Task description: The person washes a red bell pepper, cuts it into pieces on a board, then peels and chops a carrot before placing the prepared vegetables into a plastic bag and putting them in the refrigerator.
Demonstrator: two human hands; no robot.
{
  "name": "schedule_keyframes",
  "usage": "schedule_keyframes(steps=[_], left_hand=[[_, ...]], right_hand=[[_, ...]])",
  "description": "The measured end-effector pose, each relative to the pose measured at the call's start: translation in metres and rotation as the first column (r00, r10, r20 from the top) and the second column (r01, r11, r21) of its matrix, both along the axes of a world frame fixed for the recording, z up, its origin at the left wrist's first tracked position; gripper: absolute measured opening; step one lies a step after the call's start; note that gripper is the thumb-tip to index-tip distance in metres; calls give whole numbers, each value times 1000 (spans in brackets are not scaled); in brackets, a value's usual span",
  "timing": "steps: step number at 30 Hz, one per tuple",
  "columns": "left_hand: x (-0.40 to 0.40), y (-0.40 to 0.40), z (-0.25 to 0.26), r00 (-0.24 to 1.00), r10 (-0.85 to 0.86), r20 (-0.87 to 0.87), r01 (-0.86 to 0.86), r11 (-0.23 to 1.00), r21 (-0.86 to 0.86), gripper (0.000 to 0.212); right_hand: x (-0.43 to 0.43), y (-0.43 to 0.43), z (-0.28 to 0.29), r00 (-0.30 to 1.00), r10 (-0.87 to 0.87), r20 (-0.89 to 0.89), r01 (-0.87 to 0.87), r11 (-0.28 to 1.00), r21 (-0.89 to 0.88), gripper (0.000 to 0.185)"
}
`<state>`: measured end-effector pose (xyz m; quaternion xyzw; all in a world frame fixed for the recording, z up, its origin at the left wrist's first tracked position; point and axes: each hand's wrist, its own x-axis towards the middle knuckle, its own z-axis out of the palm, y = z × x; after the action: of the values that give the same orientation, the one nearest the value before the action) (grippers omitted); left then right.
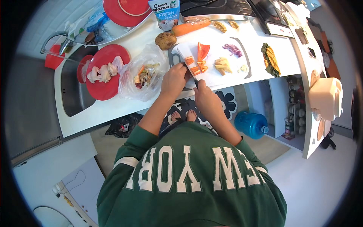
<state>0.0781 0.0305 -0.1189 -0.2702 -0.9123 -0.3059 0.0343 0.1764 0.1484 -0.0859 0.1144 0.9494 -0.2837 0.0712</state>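
My right hand point(208, 98) grips the black handle of a kitchen knife point(185, 55), its wide blade angled up and left over a white cutting board point(224, 81) with grey edges. Close against the blade's left side is my left hand point(173, 81), fingers curled down; whether they hold anything is hidden. Cut red bell pepper pieces point(195, 70) lie along the blade, one resting on it, beside a larger pepper piece point(203, 50). Farther right on the board are pale yellow strips point(223, 66), sliced red onion point(232, 49) and a small chopped pale heap point(243, 68).
Left of the board sit a plastic bag of scraps point(146, 76) and a red plate point(109, 89) of raw chicken pieces point(105, 72), partly over the sink point(75, 96). A potato point(165, 41), carrot point(191, 27) and coconut milk pouch point(165, 17) stand behind. Wilted leaves point(270, 60) lie right.
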Motion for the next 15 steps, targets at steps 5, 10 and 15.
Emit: schedule_keyframes(steps=[5, 10, 15], left_hand=[[1, -1, -6, 1000, 14, -18, -14, 1000, -13, 14], [6, 4, -11, 1000, 22, -8, -21, 997, 73, 35], [15, 17, 0, 998, 57, 14, -58, 997, 47, 62]], right_hand=[[27, 9, 0, 999, -7, 40, 2, 992, 127, 27], [19, 19, 12, 996, -19, -85, 25, 998, 64, 28], [20, 42, 40, 981, -181, -73, 171, 977, -129, 32]])
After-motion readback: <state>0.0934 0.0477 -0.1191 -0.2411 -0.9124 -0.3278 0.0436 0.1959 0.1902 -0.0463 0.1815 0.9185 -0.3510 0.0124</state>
